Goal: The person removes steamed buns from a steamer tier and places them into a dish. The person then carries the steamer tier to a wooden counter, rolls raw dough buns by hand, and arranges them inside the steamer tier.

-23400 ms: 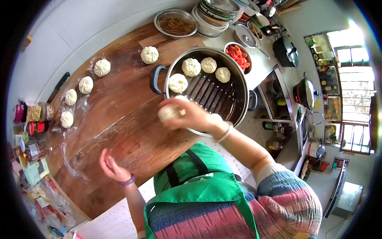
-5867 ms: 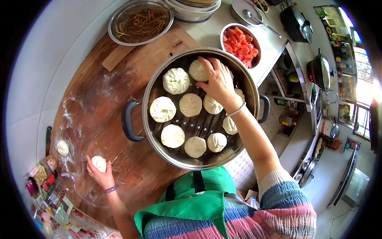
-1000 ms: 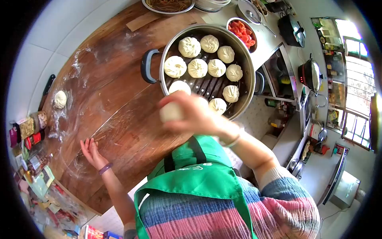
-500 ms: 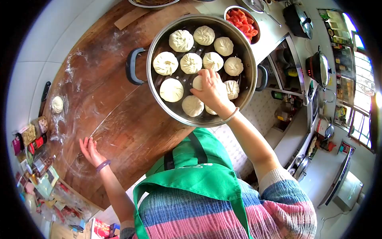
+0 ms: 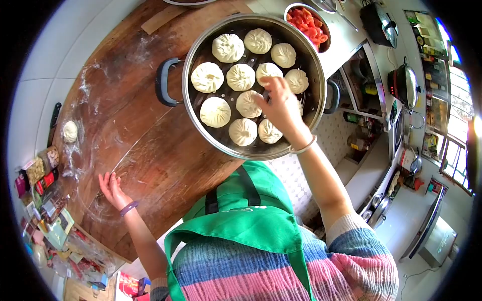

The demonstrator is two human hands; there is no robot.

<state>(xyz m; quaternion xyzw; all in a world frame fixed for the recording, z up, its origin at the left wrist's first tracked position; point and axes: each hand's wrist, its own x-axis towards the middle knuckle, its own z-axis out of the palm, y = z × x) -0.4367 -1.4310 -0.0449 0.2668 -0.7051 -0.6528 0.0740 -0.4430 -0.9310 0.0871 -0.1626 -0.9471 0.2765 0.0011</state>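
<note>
Several pleated white steamed buns sit in a round metal steamer with black side handles. My right hand hovers over its right half, thumb and fingers apart, holding nothing. Its thumb is beside a bun in the middle, and its fingertips are close to another bun. One bun at the right is mostly hidden behind the hand. Over the wooden table, my left hand is open with its fingers extended, empty. A single ball of dough lies at the table's left side amid flour.
Behind the steamer at the right stands a bowl of cut red tomatoes. A black-handled knife lies along the left wall, near packets and jars. The stove-side pot is farther right.
My right hand has let go of the middle bun and moved slightly right, its fingers opening. That bun now shows in the steamer. The left hand is nearly unmoved.
</note>
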